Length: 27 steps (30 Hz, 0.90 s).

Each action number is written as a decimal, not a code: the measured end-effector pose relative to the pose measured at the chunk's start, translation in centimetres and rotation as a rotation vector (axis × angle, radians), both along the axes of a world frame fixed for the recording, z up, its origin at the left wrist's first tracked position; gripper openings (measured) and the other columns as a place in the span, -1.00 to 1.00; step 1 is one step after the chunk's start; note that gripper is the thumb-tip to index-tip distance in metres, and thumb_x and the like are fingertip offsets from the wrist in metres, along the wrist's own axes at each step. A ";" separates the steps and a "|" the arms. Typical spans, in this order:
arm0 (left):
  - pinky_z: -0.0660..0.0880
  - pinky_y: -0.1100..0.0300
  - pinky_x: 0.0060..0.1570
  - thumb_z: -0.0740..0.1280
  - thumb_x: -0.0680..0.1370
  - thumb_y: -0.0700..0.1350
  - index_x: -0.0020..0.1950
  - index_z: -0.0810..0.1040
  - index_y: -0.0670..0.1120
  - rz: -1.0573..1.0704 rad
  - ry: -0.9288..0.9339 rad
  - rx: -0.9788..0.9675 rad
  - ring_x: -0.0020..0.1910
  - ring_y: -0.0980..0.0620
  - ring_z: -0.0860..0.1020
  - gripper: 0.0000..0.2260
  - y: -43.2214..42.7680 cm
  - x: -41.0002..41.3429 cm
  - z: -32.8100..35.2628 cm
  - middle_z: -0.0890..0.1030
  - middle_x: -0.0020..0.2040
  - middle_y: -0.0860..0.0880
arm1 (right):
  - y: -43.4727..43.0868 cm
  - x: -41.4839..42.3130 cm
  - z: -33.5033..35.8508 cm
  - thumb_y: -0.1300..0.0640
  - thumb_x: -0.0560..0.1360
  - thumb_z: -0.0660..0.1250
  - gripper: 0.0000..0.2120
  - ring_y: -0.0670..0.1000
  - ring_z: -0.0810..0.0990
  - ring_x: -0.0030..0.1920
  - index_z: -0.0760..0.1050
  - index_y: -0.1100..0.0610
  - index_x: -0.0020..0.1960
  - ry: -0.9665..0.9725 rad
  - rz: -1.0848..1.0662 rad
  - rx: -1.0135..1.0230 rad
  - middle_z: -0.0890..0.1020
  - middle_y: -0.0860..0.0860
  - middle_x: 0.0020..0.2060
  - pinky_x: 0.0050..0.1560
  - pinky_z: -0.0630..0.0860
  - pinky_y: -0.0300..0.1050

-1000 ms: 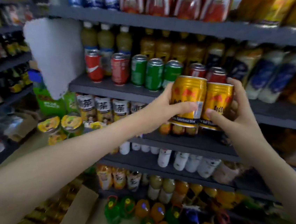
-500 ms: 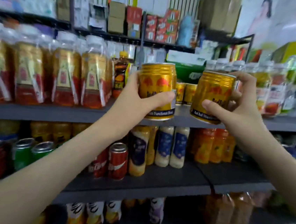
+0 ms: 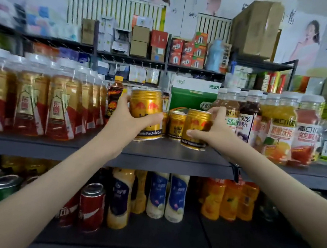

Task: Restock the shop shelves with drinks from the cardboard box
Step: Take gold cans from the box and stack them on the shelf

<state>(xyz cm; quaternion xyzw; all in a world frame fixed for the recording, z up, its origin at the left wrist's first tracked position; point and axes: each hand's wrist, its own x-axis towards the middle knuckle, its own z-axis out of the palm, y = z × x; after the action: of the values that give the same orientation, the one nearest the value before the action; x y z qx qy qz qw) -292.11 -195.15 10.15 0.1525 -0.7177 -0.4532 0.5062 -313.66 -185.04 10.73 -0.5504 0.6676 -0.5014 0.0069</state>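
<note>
Across the middle of the view runs the upper shelf, a dark grey board, with the lower shelf beneath it. High at the back right, a brown carton sits on a wire rack. Along the left stretch of the upper shelf stand the red-and-gold bottles in a tight row up to its front edge. The right stretch carries the juice bottles. A green-and-white box stands at the back edge, mid-shelf.

On the lower shelf are cream bottles with blue labels, orange bottles to their right, and red cans towards the left.

Both bare arms reach up to the middle gap. The left grip is wrapped round the left gold can, held upright low over the shelf. The right grip clasps the right gold can, slightly tilted near the front edge. I cannot tell whether either base touches the board. Between them, further back, a third gold can stands on the shelf.
</note>
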 end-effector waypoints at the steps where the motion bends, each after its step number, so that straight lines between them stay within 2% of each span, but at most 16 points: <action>1: 0.39 0.32 -0.06 0.51 0.39 -0.02 0.27 0.21 0.08 0.038 -0.003 0.013 0.03 0.23 0.50 -0.40 -0.3 0.0 -0.1 0.50 0.07 0.15 | -0.9 0.1 0.1 0.05 0.33 0.55 -0.30 0.03 0.59 -0.04 0.11 0.03 0.21 0.012 0.026 0.024 0.48 0.08 0.00 -0.11 0.61 -0.18; 2: 0.39 0.31 -0.06 0.52 0.39 -0.03 0.26 0.21 0.09 0.079 -0.007 0.022 0.04 0.21 0.50 -0.40 -0.6 0.2 -0.2 0.49 0.07 0.14 | -1.8 0.1 0.2 0.10 0.37 0.53 -0.33 -0.02 0.58 -0.10 0.10 0.07 0.22 0.011 0.052 0.047 0.47 0.04 -0.05 -0.22 0.56 -0.31; 3: 0.39 0.30 -0.05 0.52 0.38 -0.03 0.25 0.21 0.08 0.120 -0.013 0.030 0.04 0.19 0.50 -0.40 -0.9 0.4 -0.2 0.49 0.07 0.14 | -2.6 0.2 0.3 0.13 0.40 0.51 -0.35 -0.05 0.56 -0.14 0.08 0.09 0.22 0.007 0.080 0.061 0.46 0.02 -0.08 -0.29 0.53 -0.34; 6: 0.40 0.19 0.06 0.53 0.38 -0.03 0.27 0.20 0.06 0.218 -0.038 0.053 0.05 0.17 0.49 -0.37 -1.4 1.4 -0.5 0.47 0.04 0.17 | -5.2 0.2 0.2 0.16 0.41 0.50 -0.36 -0.04 0.51 -0.16 0.05 0.08 0.19 -0.010 0.121 0.104 0.44 0.03 -0.10 -0.20 0.53 -0.19; 10: 0.38 0.16 0.09 0.53 0.37 -0.03 0.43 0.16 0.00 0.284 -0.080 0.062 -0.01 0.23 0.46 -0.24 -2.0 2.6 -1.1 0.45 0.03 0.19 | -8.0 0.1 -0.3 0.20 0.42 0.49 -0.36 -0.08 0.48 -0.14 0.05 0.08 0.18 -0.029 0.166 0.177 0.40 0.03 -0.07 -0.29 0.48 -0.32; 14: 0.43 0.05 0.23 0.55 0.34 0.03 0.44 0.14 0.02 0.302 -0.116 0.066 0.13 0.08 0.50 -0.19 -2.9 3.4 -1.7 0.47 0.09 0.16 | -10.3 0.1 -0.6 0.18 0.39 0.51 -0.33 0.01 0.47 0.02 0.05 0.08 0.19 0.043 0.114 0.208 0.37 -0.01 -0.08 -0.11 0.50 -0.18; 16: 0.45 0.01 0.25 0.56 0.32 0.04 0.38 0.18 0.03 0.292 -0.135 0.071 0.14 0.06 0.51 -0.23 -3.2 3.3 -2.0 0.50 0.12 0.12 | -11.0 0.0 -0.7 0.16 0.40 0.51 -0.30 0.04 0.47 0.08 0.04 0.10 0.25 0.068 0.090 0.215 0.39 0.01 -0.01 -0.04 0.47 -0.14; 20: 0.45 0.15 0.15 0.57 0.32 0.00 0.27 0.20 0.09 0.243 -0.145 0.053 0.09 0.19 0.49 -0.31 -3.4 2.2 -2.1 0.49 0.12 0.13 | -11.2 -0.2 -0.7 0.05 0.39 0.51 -0.15 0.09 0.49 0.16 -0.02 0.14 0.41 0.153 0.070 0.249 0.42 0.15 0.22 0.15 0.47 -0.07; 22: 0.43 0.22 0.08 0.58 0.32 0.01 0.31 0.19 0.07 0.220 -0.162 0.024 0.09 0.19 0.49 -0.27 -3.4 1.1 -2.0 0.49 0.15 0.12 | -10.9 0.1 -0.7 0.00 0.39 0.50 -0.14 0.14 0.42 0.27 0.00 0.14 0.44 0.209 0.014 0.135 0.37 0.19 0.32 0.27 0.41 0.02; 24: 0.47 0.18 0.11 0.58 0.31 0.04 0.35 0.20 0.05 0.216 -0.184 -0.024 0.11 0.14 0.51 -0.24 -3.3 -0.3 -1.7 0.49 0.17 0.10 | -9.7 1.1 -0.2 -0.03 0.44 0.45 -0.28 0.11 0.40 0.25 0.10 0.13 0.40 0.246 -0.021 -0.053 0.38 0.14 0.28 0.26 0.39 0.00; 25: 0.49 0.15 0.14 0.58 0.31 0.05 0.33 0.21 0.05 0.213 -0.198 -0.053 0.12 0.12 0.51 -0.25 -3.1 -1.2 -1.5 0.49 0.18 0.08 | -8.8 1.9 0.2 -0.03 0.48 0.39 -0.41 0.05 0.46 0.15 0.15 0.09 0.34 0.209 0.032 -0.115 0.43 0.10 0.18 0.18 0.44 -0.04; 27: 0.51 0.14 0.15 0.57 0.32 0.06 0.31 0.20 0.04 0.201 -0.215 -0.116 0.12 0.09 0.52 -0.27 -2.7 -3.0 -1.1 0.48 0.18 0.05 | -7.0 2.9 0.9 -0.06 0.55 0.27 -0.65 -0.01 0.53 -0.07 0.25 0.07 0.21 0.009 0.235 -0.093 0.51 0.05 -0.03 0.03 0.51 -0.02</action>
<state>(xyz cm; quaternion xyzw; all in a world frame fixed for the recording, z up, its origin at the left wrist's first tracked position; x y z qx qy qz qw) -295.10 -197.80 9.08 0.2418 -0.7739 -0.3391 0.4771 -310.76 -192.02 11.62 -0.6269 0.5746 -0.5249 0.0371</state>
